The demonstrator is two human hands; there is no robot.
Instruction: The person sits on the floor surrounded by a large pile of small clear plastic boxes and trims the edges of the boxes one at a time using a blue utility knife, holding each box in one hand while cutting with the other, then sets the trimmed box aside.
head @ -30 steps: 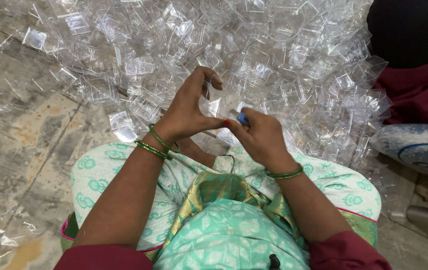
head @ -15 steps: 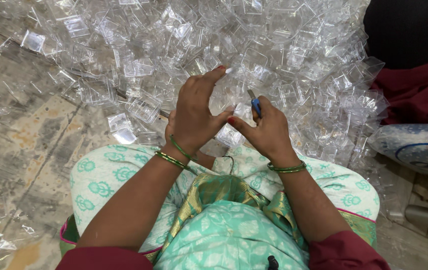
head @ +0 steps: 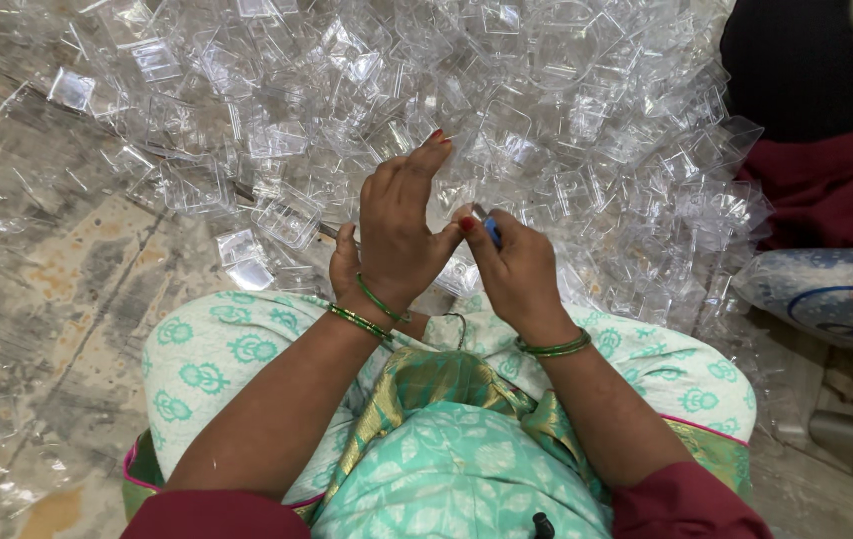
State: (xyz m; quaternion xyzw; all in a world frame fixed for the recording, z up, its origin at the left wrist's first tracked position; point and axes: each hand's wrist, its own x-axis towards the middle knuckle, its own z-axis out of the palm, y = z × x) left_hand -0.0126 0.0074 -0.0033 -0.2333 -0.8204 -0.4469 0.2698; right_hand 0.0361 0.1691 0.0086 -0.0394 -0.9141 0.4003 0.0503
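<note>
Gripping a small blue-handled tool [head: 489, 231] in the clenched right hand [head: 518, 271], thumb touching the left hand [head: 399, 232], whose fingers spread loose, holding nothing visible, just short of the heap of empty clear plastic containers [head: 426, 110].

Clear plastic trays [head: 506, 130], blue-handled tool [head: 492, 233], green bangles [head: 359, 321], mint dress [head: 217, 349] with green floral print, maroon sleeves [head: 686, 504], mottled grey-tan floor [head: 37, 289].
</note>
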